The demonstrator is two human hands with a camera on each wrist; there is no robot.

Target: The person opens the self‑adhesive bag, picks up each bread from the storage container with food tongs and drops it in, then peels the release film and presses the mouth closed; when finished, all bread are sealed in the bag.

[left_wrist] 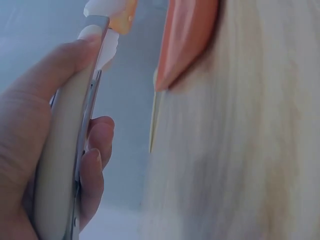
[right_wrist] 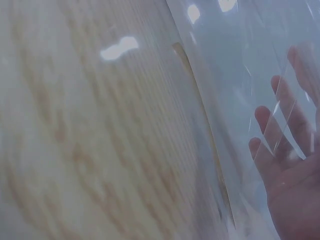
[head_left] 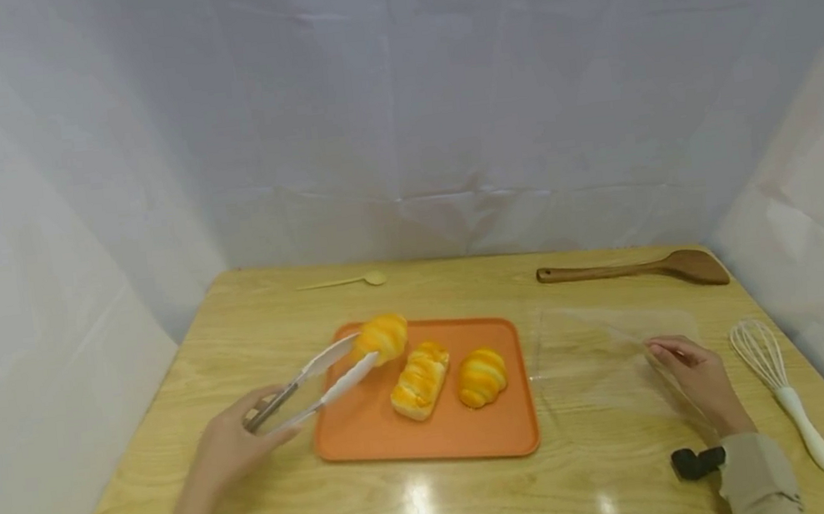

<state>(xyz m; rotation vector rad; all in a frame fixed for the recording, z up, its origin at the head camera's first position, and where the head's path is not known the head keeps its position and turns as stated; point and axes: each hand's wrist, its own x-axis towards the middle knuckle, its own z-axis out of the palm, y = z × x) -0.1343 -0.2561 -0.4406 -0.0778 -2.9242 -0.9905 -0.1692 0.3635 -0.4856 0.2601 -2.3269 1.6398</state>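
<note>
My left hand point(head_left: 231, 443) grips a pair of tongs point(head_left: 288, 404), thumb along one arm and fingers around the other in the left wrist view. Between the white tips of the tongs is a golden bread roll point(head_left: 384, 338), over the back left corner of an orange tray point(head_left: 371, 445). A rectangular loaf point(head_left: 421, 380) and a rounded, ridged roll point(head_left: 482, 377) lie on the tray. To the right, my right hand point(head_left: 699, 377) pinches the edge of a clear plastic bag point(head_left: 588, 356). In the right wrist view its spread fingers show through the plastic.
A small pale spoon point(head_left: 375, 278) lies behind the tray on the wooden table point(head_left: 483, 501). At the back right is a wooden spatula point(head_left: 688, 266). Beside my right hand, a whisk point(head_left: 793, 409) with a white handle lies along the table's right side. White sheets hang around the table.
</note>
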